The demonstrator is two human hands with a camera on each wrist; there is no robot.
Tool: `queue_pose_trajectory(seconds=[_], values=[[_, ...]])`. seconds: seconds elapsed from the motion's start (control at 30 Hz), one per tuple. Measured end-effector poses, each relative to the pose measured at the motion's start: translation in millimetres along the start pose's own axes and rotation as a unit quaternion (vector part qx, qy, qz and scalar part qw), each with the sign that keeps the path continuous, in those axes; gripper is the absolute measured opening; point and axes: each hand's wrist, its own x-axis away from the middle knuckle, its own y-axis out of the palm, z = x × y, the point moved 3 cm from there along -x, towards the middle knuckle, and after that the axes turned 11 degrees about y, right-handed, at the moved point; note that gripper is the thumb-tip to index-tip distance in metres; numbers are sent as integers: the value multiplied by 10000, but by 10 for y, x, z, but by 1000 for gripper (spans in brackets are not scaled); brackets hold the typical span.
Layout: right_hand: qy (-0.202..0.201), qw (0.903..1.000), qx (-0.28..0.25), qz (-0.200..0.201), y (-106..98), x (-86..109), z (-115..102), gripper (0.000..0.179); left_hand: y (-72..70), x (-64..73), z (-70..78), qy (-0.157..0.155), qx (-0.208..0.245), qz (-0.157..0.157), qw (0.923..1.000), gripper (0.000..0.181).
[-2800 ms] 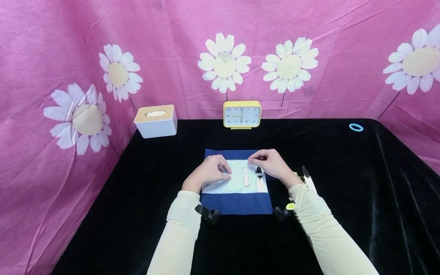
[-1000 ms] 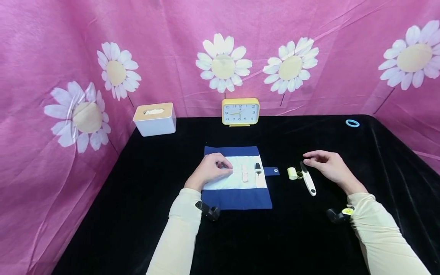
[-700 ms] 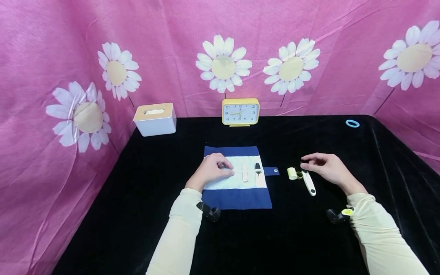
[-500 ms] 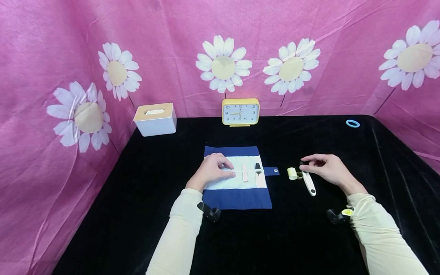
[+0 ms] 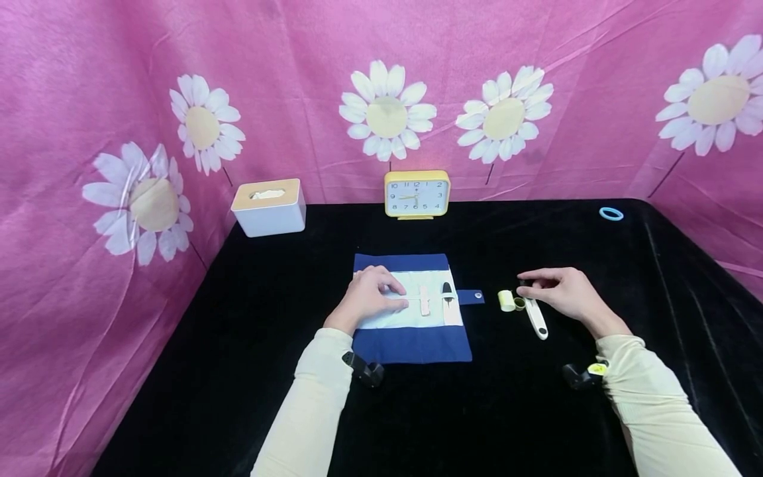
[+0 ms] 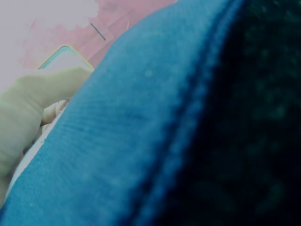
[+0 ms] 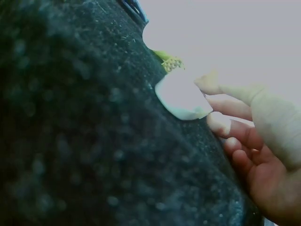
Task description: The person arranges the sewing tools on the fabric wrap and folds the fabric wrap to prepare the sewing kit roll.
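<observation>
A navy-blue cloth pouch with a white lining lies unfolded on the black cloth. My left hand rests over the left part of the lining, thumb and fingers apart. Held against the lining are a small pink strip and a slim black-ended item under a band. Right of the pouch lies a slim white tool with a black end; its exact kind is unclear. My right hand pinches that black end, partly hiding it. In the right wrist view, fingertips meet the white tool.
A yellow thread spool and a small ring-like item lie between pouch and tool. The pouch's snap tab points toward them. Behind stand a tissue box and a yellow clock. A blue ring lies far right.
My right hand has moved right, from above the pouch to the white tool, and its fingers have closed on the black end. My left hand has stayed nearly still on the pouch.
</observation>
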Motion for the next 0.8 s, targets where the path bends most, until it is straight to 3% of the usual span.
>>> queue_pose_trajectory(seconds=[0.33,0.8], values=[[38,9996,130,250,6,-14,-11,28,18,-2,-14,-14,-116,6,9999,13],[241,9979,-416,428,-42,-18,-10,33,28,-25,3,-52,-194,-41,9998,13]])
